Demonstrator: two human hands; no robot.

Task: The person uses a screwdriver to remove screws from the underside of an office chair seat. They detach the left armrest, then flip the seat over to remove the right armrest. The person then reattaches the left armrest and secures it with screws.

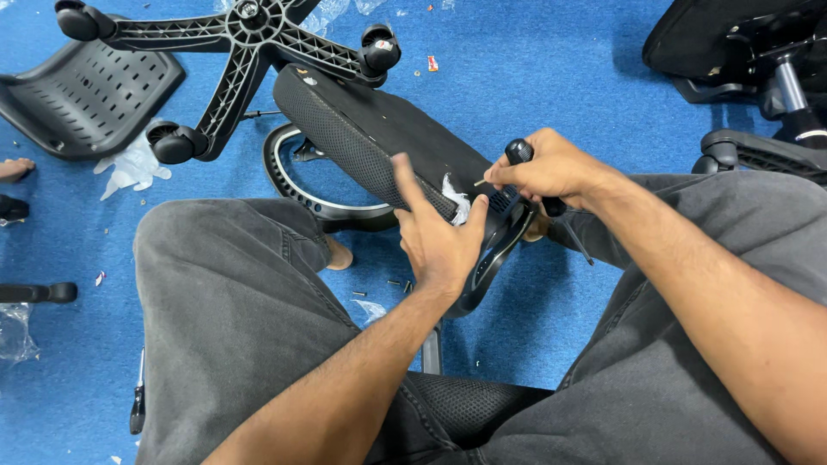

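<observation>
Seen from above, a person in grey trousers is sitting over a blue carpeted floor [534, 77], working on a black mesh-covered chair part [362, 142] that is lying tilted across the space between their knees. The left hand [438, 241] is resting open against the part's lower edge, fingers spread and gripping nothing. The right hand [551, 168] is closing around a black-handled screwdriver [519, 152], pinching a small screw [479, 182] at its fingertips just above the part's frame. A five-legged black wheeled base [250, 34] is lying behind the part. A perforated black plastic panel [82, 95] is sitting at the far left, and loose screws [392, 284] are lying scattered on the floor below.
</observation>
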